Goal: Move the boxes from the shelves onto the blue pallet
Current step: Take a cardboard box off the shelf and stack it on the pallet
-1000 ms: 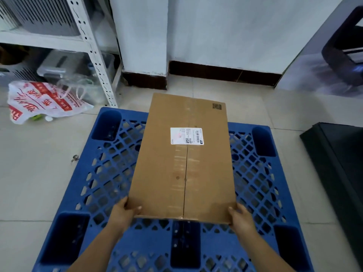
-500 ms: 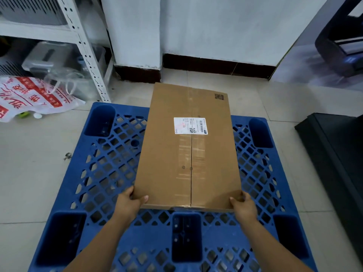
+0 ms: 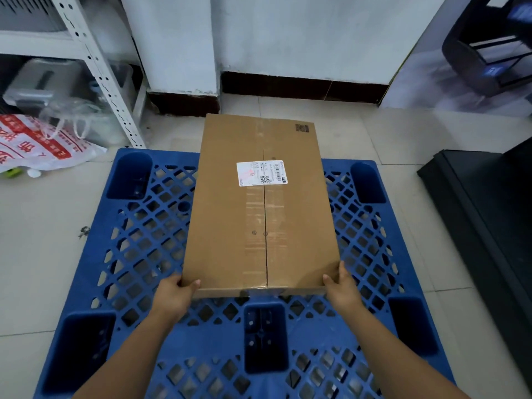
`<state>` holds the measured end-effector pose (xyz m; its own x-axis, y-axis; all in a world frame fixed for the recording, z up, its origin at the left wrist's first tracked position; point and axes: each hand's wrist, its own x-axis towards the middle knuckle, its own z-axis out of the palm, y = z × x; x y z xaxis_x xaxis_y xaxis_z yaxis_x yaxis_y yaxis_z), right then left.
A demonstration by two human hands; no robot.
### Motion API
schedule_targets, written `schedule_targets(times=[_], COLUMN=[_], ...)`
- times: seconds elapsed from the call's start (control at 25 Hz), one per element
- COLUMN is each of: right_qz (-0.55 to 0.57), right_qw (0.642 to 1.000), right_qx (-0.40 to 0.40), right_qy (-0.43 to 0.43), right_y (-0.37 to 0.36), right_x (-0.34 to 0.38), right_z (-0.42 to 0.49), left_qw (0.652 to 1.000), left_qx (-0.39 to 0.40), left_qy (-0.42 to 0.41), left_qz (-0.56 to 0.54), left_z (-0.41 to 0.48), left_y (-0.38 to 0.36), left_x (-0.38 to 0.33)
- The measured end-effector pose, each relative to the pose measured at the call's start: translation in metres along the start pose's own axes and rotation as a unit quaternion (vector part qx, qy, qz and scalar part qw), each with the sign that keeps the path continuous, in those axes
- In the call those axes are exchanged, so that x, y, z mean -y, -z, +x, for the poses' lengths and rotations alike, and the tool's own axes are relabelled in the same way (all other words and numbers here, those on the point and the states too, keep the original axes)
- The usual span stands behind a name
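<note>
A long flat cardboard box (image 3: 230, 220) with a white shipping label and a taped centre seam lies lengthwise over the middle of the blue lattice pallet (image 3: 138, 243). Its far end reaches past the pallet's back edge. My left hand (image 3: 175, 295) grips the box's near left corner, thumb on top. My right hand (image 3: 342, 286) grips the near right corner the same way. Whether the box rests fully on the pallet I cannot tell.
A white metal shelf post (image 3: 103, 79) stands at the back left, with clear plastic bins (image 3: 37, 87) under the shelf. A red-and-white plastic bag (image 3: 40, 142) lies on the tiled floor beside it. A black slab (image 3: 483, 214) lies to the right, and a white wall runs behind.
The box and both hands have shifted slightly forward over the pallet and lower. My grip on the near corners is unchanged.
</note>
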<state>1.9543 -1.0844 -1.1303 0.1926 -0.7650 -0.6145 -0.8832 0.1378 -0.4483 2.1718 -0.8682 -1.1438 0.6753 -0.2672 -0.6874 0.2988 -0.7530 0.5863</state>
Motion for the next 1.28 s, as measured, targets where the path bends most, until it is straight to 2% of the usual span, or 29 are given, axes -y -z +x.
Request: schedule_targets(times=[0.16, 0.32, 0.44, 0.56, 0.72, 0.84, 0.96, 1.08, 1.2, 1.28], right_qz=[-0.068, -0.123, -0.177, -0.244, -0.271, -0.297, -0.319, -0.332, -0.316, -0.279], right_qw=[0.995, 0.982, 0.961, 0.932, 0.897, 0.879, 0.866, 0.853, 0.846, 0.84], right_qx=[0.031, 0.022, 0.024, -0.006, -0.109, -0.177, -0.235, -0.319, -0.411, -0.463], right_qy=[0.062, 0.141, 0.211, 0.27, 0.331, 0.328, 0.307, 0.246, 0.126, 0.047], right_y=[0.047, 0.116, 0.185, 0.256, 0.384, 0.485, 0.576, 0.673, 0.756, 0.791], right_x=[0.042, 0.115, 0.157, 0.187, 0.18, 0.145, 0.091, -0.005, -0.146, -0.232], right_z=[-0.046, -0.11, -0.187, -0.267, -0.422, -0.55, -0.662, -0.782, -0.914, -0.992], left_qw=[0.988, 0.972, 0.949, 0.927, 0.876, 0.822, 0.753, 0.67, 0.585, 0.543], left_qx=[-0.001, -0.027, -0.045, -0.063, -0.081, -0.091, -0.09, -0.02, 0.076, 0.126], left_qy=[-0.032, -0.158, -0.246, -0.306, -0.415, -0.508, -0.619, -0.712, -0.785, -0.812], left_qz=[0.151, 0.171, 0.191, 0.21, 0.229, 0.239, 0.205, 0.209, 0.191, 0.17], left_z=[-0.045, -0.124, -0.215, -0.304, -0.485, -0.639, -0.771, -0.916, -1.081, -1.176], left_y=[0.036, 0.084, 0.125, 0.159, 0.194, 0.198, 0.17, 0.099, 0.009, -0.038], left_x=[-0.044, -0.139, -0.205, -0.25, -0.299, -0.337, -0.373, -0.4, -0.39, -0.371])
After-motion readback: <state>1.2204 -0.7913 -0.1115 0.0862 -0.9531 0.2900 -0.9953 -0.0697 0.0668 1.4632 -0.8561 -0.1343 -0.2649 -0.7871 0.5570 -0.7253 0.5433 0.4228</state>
